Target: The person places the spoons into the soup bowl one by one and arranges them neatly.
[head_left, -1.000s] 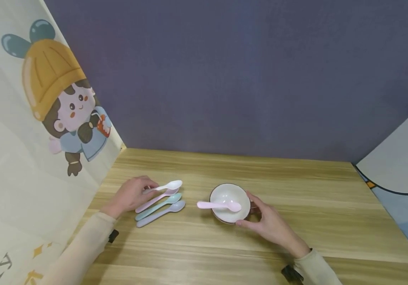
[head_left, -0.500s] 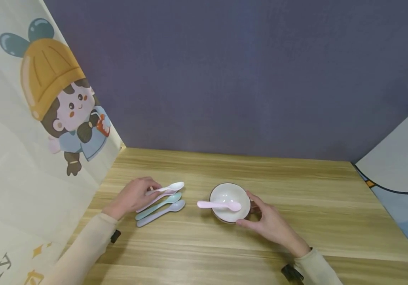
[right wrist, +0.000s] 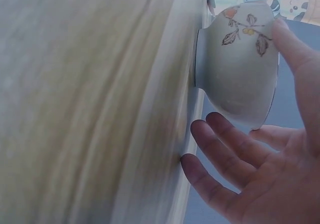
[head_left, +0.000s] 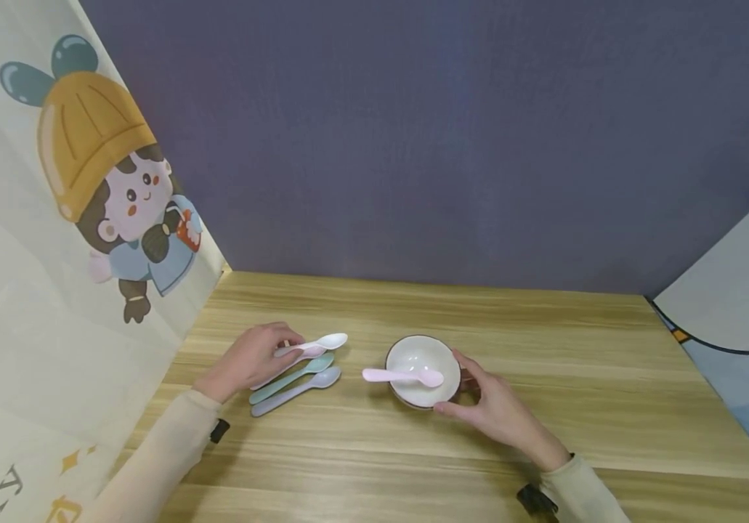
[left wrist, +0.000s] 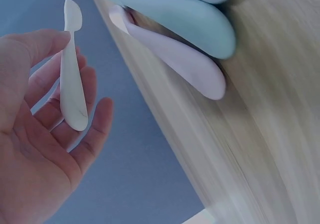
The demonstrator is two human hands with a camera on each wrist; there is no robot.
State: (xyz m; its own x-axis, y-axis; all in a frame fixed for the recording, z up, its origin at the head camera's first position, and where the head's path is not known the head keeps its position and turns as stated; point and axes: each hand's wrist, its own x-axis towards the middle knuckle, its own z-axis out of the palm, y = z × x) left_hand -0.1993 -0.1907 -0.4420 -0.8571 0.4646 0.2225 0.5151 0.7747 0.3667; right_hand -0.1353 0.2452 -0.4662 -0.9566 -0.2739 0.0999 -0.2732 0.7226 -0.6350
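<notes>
My left hand (head_left: pixel 258 357) pinches a white spoon (head_left: pixel 331 341) by its handle, thumb against fingers, with the spoon's head pointing right. In the left wrist view the white spoon (left wrist: pixel 74 94) is raised off the table. Just under that hand lies a pink spoon (head_left: pixel 312 353), its handle partly covered. A mint spoon (head_left: pixel 302 372) and a lavender spoon (head_left: pixel 302 391) follow it toward the front. My right hand (head_left: pixel 501 414) holds a white bowl (head_left: pixel 405 356) at its rim between thumb and forefinger. Another pink spoon (head_left: pixel 387 375) lies across the bowl, its handle sticking out leftward.
The wooden table (head_left: pixel 544 349) meets a dark blue-grey panel (head_left: pixel 426 145) at the back. A white curtain with a cartoon figure (head_left: pixel 132 196) hangs along the left, and a printed cloth (head_left: pixel 740 290) stands on the right. Leaf and flower prints mark the bowl's outside.
My left hand has shifted slightly right with the white spoon, whose head now reaches past the other spoons' heads. The right hand and the bowl have stayed in place.
</notes>
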